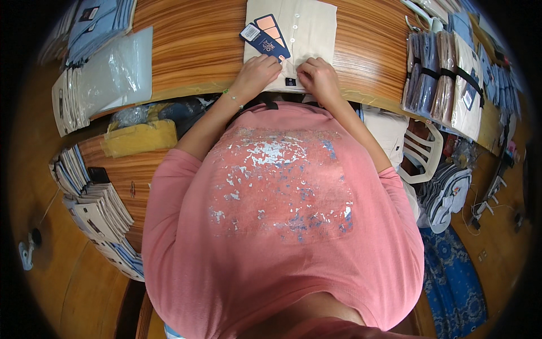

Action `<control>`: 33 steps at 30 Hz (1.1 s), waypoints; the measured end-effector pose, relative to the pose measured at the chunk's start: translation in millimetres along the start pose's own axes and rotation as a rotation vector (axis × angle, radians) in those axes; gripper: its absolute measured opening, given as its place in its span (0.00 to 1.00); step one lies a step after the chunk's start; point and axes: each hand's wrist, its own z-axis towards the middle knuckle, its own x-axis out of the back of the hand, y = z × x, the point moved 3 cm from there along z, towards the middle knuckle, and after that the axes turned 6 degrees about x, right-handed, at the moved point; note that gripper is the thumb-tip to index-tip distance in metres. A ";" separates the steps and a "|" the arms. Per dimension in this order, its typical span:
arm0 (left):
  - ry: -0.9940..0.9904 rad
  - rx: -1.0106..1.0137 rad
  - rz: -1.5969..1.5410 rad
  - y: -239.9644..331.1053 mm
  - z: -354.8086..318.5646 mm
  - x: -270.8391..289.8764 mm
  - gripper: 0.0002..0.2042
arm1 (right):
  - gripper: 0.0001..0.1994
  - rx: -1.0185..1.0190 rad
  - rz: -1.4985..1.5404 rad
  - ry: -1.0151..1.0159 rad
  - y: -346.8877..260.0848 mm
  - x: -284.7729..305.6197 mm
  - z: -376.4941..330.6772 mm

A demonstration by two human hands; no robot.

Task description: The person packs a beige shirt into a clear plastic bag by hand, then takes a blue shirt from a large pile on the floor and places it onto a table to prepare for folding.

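A folded cream shirt (313, 28) lies on the table before me, its button placket running down the middle. Dark blue hang tags (270, 45) with salmon panels and a white sticker rest fanned out on it. My left hand (259, 73) is closed, its fingertips at the lower end of the tags. Curled in a pinch over the shirt's lower right part is my right hand (318, 76); what its fingertips hold is too small to make out. Between my wrists a small dark label (290, 82) shows near the shirt's near edge.
Clear plastic sleeves (121, 73) and packed shirts lie at the left. Bundles of bagged shirts (443, 76) bound with black straps stand at the right. Lower left are stacked folded shirts (101, 217) and a yellow taped package (141, 138). A white plastic chair (426, 152) stands at right.
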 end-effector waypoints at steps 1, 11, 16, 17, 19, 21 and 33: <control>0.017 -0.003 -0.028 -0.9 -0.6 1.3 0.04 | 0.03 0.001 0.000 0.001 0.0 0.5 0.0; -0.007 -0.121 0.002 0.7 -0.1 9.0 0.06 | 0.03 0.013 -0.007 0.001 -1.3 3.9 0.3; 0.045 -0.209 0.015 6.5 1.6 11.9 0.06 | 0.04 0.068 -0.056 0.036 -4.4 5.5 -0.4; 0.041 -0.210 0.020 6.7 1.5 11.8 0.06 | 0.04 0.075 -0.067 0.036 -5.3 6.4 -0.5; 0.024 -0.215 0.022 6.5 1.8 12.3 0.05 | 0.04 0.091 -0.088 0.037 -7.2 8.2 0.1; -0.002 -0.225 0.014 6.8 2.7 13.6 0.05 | 0.04 0.102 -0.091 0.030 -7.4 8.4 0.4; -0.031 -0.241 0.008 2.6 0.5 12.6 0.07 | 0.05 0.041 -0.043 0.008 -7.0 15.1 2.7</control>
